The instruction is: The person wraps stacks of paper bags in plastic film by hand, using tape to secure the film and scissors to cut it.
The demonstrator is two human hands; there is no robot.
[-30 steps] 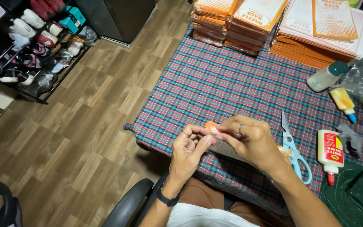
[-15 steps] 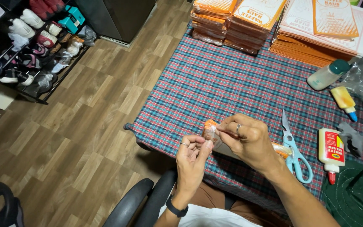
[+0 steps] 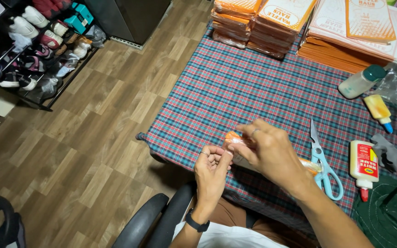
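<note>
Right hand (image 3: 272,154) hides most of the small orange packet (image 3: 232,138) both hands pinch.

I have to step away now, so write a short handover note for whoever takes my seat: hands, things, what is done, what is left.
Left hand: fingertips pinch the lower edge of the small orange packet at the near table edge.
Right hand: grips the same packet from above and covers most of it.
Nearby on the plaid tablecloth: scissors just right of the hands, white glue bottle beyond them, stacks of orange paper bags at the far edge.
Done: packet picked up, in both hands.
Left: whether it is open is hidden; scissors and glue lie untouched.
</note>
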